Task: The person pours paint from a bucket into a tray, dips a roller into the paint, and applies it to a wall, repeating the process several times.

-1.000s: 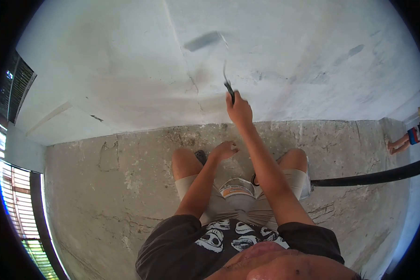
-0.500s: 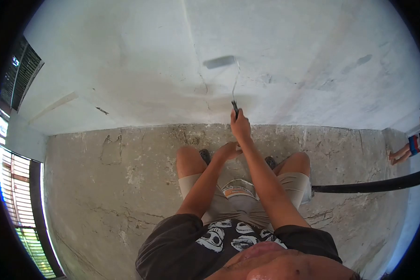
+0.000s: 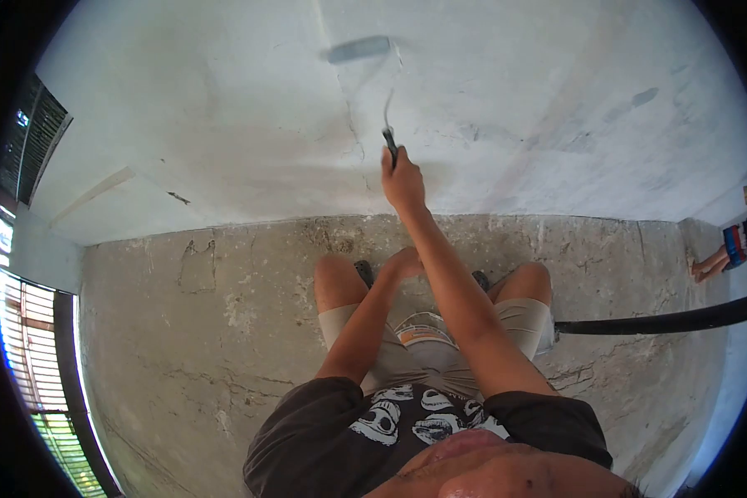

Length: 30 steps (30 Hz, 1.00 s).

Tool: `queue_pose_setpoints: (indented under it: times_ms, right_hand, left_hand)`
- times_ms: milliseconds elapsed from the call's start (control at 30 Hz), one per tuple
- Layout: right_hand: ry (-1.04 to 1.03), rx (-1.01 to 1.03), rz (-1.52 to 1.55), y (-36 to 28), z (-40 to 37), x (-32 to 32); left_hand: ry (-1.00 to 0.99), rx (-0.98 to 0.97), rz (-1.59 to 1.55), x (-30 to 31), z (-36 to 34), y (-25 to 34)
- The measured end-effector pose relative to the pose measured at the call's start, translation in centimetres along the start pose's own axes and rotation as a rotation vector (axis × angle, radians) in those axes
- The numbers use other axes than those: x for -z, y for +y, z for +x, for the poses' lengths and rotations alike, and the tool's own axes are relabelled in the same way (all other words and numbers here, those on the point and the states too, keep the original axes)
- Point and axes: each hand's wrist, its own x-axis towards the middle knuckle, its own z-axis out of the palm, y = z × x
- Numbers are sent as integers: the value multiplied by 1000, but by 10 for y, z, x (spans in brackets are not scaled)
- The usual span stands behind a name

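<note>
My right hand [image 3: 405, 181] is wrapped round the black handle of a paint roller [image 3: 359, 50]. The roller's sleeve lies against the whitish wall [image 3: 249, 108], near a thin vertical crack. My left hand [image 3: 405, 262] hangs low between my knees, its fingers largely hidden behind my right forearm. Below it, between my thighs, part of a white bucket [image 3: 423, 332] with an orange label shows.
Rough, cracked concrete floor [image 3: 183, 332] meets the wall in front of me. A dark pole [image 3: 656, 322] runs rightward from beside my right knee. At far right another person's legs [image 3: 710, 264] show. A slatted window [image 3: 37, 340] is at left.
My right hand has moved up and slightly left, carrying the paint roller higher on the wall. My left hand has shifted slightly, its fingers now behind the right forearm.
</note>
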Motion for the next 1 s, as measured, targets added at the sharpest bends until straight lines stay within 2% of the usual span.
queue_pose_setpoints:
  times_ms: [33,67,133,200,267,333,367,433,500,567,600,667,733,767,833,1000]
  right_hand:
    - [32,-2,-58,28,-7,-8]
    - [64,-7,-116,56,-16,-16]
    - [6,-134,-186,106,-45,-25]
    - [-19,-211,-239,155,-74,-36]
    - [-28,-239,-248,174,-92,-37]
    - [-39,-264,-250,165,-96,-32]
    - [-25,-248,-219,160,-94,-30]
    - [-4,-234,-188,133,-79,-19]
    - [37,-98,-147,105,-57,-15]
    - [13,-70,-124,66,-37,0]
    - [-9,-31,-96,59,-29,1]
    - [6,-13,-116,61,-22,-1]
    - [18,13,-135,81,-23,-11]
    - [24,-39,-191,103,-29,-16]
    - [1,-123,-294,144,-49,-21]
    - [-65,-208,-416,181,-77,-5]
  left_hand:
    - [-32,53,88,-7,6,-20]
    - [-29,57,88,0,1,-10]
    - [-56,323,113,18,-10,23]
    - [-128,308,148,16,-3,10]
    - [-203,291,187,16,-4,15]
    - [-295,333,246,25,-14,39]
    - [-300,335,249,16,-9,20]
    - [-209,150,182,-14,12,-44]
    - [-221,186,184,-18,17,-45]
    - [-235,227,185,-27,17,-51]
    - [-236,153,142,-29,17,-53]
    - [-235,82,105,-28,17,-56]
    - [-289,180,196,-16,11,-32]
    - [-284,184,199,-7,5,-15]
    - [-253,321,270,6,-8,15]
    - [-369,371,265,13,-9,31]
